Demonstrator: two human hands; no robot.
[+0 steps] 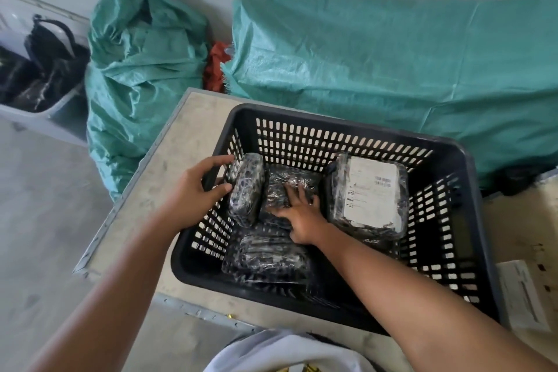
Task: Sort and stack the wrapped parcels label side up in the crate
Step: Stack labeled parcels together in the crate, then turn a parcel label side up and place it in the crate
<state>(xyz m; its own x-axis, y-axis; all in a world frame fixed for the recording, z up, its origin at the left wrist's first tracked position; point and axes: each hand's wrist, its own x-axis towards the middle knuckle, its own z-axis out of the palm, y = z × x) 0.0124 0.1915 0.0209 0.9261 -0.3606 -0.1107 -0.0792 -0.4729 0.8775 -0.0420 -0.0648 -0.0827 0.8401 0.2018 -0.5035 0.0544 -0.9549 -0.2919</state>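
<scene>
A black slotted plastic crate (329, 127) sits on a low table and holds several parcels wrapped in dark shiny film. A large parcel (370, 196) lies on the right with its white label facing up. A narrow parcel (246, 187) stands on edge against the crate's left wall. My left hand (199, 190) curls around that narrow parcel from outside and above the wall. My right hand (300, 214) presses flat on a middle parcel (290, 181) on the crate floor. Another parcel (265, 257) lies at the near side, no label showing.
The table (169, 160) has a metal-edged rim; its left and near edges drop to a grey floor. Two green woven sacks (142, 69) (392, 63) lean on the wall behind. A grey bin (42, 69) with dark items stands far left. A white paper (522, 293) lies right of the crate.
</scene>
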